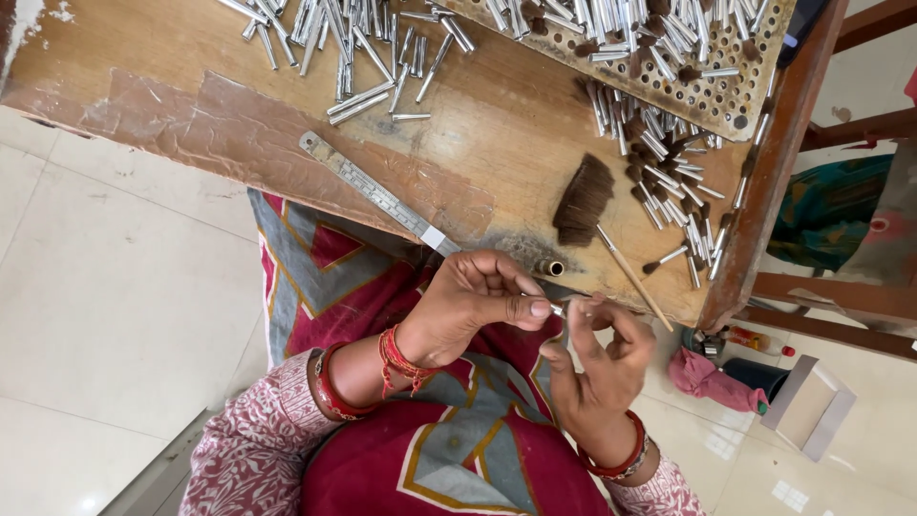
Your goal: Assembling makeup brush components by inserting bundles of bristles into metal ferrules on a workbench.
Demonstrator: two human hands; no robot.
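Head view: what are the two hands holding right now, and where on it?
The left hand and right hand pinch a thin metal tube between fingertips, one hand at each end. Exact contact points are too small to tell.

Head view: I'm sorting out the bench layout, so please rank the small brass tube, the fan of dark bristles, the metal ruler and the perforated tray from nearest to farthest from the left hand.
From the left hand:
1. Small brass tube, at the table edge just above the fingers.
2. Fan of dark bristles, up and to the right.
3. Metal ruler, running up-left; its near end rivals the bristles, too close to call.
4. Perforated tray, top right, farthest.
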